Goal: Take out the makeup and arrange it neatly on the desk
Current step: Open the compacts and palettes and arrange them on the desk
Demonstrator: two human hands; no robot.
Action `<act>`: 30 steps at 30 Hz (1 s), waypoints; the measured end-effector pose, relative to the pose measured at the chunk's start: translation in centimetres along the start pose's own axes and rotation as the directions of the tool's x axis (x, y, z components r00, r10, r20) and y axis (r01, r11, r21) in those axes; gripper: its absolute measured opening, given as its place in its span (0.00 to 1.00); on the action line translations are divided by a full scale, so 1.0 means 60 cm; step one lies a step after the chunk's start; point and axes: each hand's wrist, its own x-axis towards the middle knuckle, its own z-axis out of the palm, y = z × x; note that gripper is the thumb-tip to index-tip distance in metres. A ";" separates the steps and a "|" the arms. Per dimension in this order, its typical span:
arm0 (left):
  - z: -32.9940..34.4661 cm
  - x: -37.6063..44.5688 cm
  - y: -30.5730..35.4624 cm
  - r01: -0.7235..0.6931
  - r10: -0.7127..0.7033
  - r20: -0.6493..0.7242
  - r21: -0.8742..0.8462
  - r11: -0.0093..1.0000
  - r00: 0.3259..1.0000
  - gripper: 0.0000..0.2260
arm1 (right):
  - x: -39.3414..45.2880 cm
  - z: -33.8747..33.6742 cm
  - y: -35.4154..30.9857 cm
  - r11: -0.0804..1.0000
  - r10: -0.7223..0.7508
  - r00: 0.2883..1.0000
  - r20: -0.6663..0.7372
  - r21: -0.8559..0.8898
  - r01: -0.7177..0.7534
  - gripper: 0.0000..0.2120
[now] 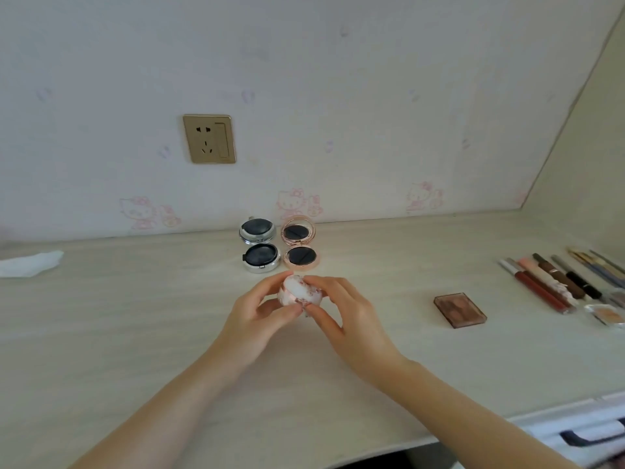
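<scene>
A small round white and pink patterned compact [299, 291] is held just above the middle of the desk [135, 316] by both hands. My left hand [258, 313] grips its left side with thumb and fingers. My right hand [341, 313] pinches its right side. Behind it, near the wall, stand two open cushion compacts: a silver one [259, 244] and a rose-gold one [299, 242], lids raised. A brown eyeshadow palette [460, 309] lies to the right. Further right, several lip glosses and pencils [561, 279] lie in a row.
A small clear-cased blush [605, 314] sits by the row at the right edge. A crumpled white tissue [30, 264] lies at the far left. A gold wall socket [209, 138] is above the desk. A white drawer with a dark handle [588, 434] shows at lower right.
</scene>
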 end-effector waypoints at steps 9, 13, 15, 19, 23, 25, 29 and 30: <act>-0.017 -0.011 -0.031 0.080 -0.096 -0.065 -0.221 0.972 0.993 0.27 | -0.015 0.026 -0.001 0.998 -0.003 0.998 -0.055 0.066 0.006 0.15; -0.018 -0.012 -0.029 0.079 -0.088 -0.019 -0.292 0.953 0.996 0.20 | -0.017 0.025 -0.003 0.999 0.001 0.999 -0.054 0.044 0.001 0.16; -0.017 -0.011 -0.028 0.086 -0.088 0.006 -0.313 0.946 0.996 0.17 | -0.018 0.025 -0.004 0.999 0.010 0.999 -0.030 0.037 -0.009 0.17; -0.019 -0.012 -0.027 0.111 -0.108 0.027 -0.320 0.941 0.994 0.18 | -0.019 0.026 -0.006 1.000 0.010 1.000 0.005 0.024 -0.010 0.19; -0.018 -0.012 -0.026 0.139 -0.147 0.001 -0.322 0.936 0.989 0.20 | -0.021 0.026 -0.007 1.000 0.000 1.000 0.013 -0.010 0.000 0.19; -0.018 -0.012 -0.023 0.152 -0.167 -0.016 -0.341 0.928 0.986 0.21 | -0.022 0.025 -0.007 1.000 -0.015 1.000 0.025 -0.021 0.016 0.20; -0.020 -0.014 -0.018 0.161 -0.174 -0.005 -0.364 0.918 0.985 0.22 | -0.023 0.023 -0.008 0.997 -0.015 0.996 0.089 0.071 0.008 0.24; -0.020 -0.015 -0.016 0.159 -0.169 0.003 -0.355 0.921 0.986 0.22 | -0.022 0.022 -0.008 0.996 -0.009 0.995 0.095 0.092 0.001 0.25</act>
